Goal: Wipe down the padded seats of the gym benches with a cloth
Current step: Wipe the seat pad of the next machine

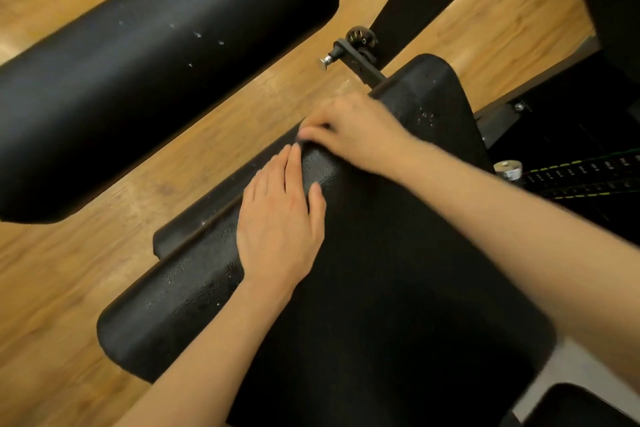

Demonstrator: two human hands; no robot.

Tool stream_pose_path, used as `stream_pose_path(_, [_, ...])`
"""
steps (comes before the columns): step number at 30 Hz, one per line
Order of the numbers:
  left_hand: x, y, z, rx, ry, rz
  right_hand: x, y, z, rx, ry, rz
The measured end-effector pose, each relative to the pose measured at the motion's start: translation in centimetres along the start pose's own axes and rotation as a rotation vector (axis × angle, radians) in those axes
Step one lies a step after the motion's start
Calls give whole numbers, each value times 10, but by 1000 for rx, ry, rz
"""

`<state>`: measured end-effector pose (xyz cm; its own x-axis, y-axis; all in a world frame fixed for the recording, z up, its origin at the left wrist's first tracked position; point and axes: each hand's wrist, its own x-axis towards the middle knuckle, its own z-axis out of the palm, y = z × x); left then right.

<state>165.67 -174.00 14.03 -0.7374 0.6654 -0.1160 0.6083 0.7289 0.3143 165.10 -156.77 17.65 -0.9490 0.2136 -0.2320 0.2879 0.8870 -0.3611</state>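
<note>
Head view is all I have, looking steeply down over both forearms onto the padded seat (pixel 398 288), a black textured cushion that fills the middle and lower right of the picture. My left hand (pixel 282 218) lies flat on the seat's upper left part, fingers straight and together, pressing and gripping nothing. My right hand (pixel 353 132) sits just beyond it at the seat's far left edge, fingers curled down over the rim. Something dark may be tucked under those fingertips, but it blurs into the black padding, so I cannot tell whether that hand is clenched on a cloth or only bent over the edge. No cloth shows plainly anywhere.

A second pad (pixel 166 55), long and rounded, runs across the upper left, well apart from the seat, with pale specks on it. Similar specks sit on the seat near its far end. Between the two pads is the wooden floor (pixel 69 270). A knobbed adjustment pin (pixel 356 45) juts from the black frame just past the seat's far corner.

I judge the step in hand to be working the seat's far edge, with most of the surface toward me not yet covered. The next move calls for confirming the cloth is under a palm, then drawing firm strokes back across the seat.
</note>
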Motion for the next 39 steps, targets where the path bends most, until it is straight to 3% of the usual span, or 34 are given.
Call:
stream_pose_path(3, [1,1,0,11,24,3,32,54,-34,-145,-56,263])
stream_pose_path(6, [2,0,3,13,29,5,41,71,-29,-78,102,487])
stream_pose_path(8, [1,1,2,11,24,4,30,35,0,-82,199,453])
stream_pose_path(10, [2,1,1,9,12,-6,10,0,14,-11,155,261])
stream_pose_path(12, [1,2,2,13,0,-5,9,15,3,-17,106,165])
stream_pose_path(14, [1,1,2,16,5,1,26,58,-14,-88,143,283])
stream_pose_path(17, [2,1,3,21,9,0,22,82,-8,-12,379,453])
stream_pose_path(19, [1,2,3,18,4,4,-9,54,21,149,639,395])
stream_pose_path(21, [2,1,2,16,4,0,-55,24,46,341,782,343])
stream_pose_path(24, [1,1,2,19,0,-4,-79,29,52,346,756,227])
stream_pose_path(29, [1,1,4,28,1,-6,-14,74,19,326,761,316])
stream_pose_path(35, [1,2,1,17,-6,-16,-103,30,69,446,854,392])
stream_pose_path(39, [1,1,2,30,-12,-19,-39,76,35,418,877,393])
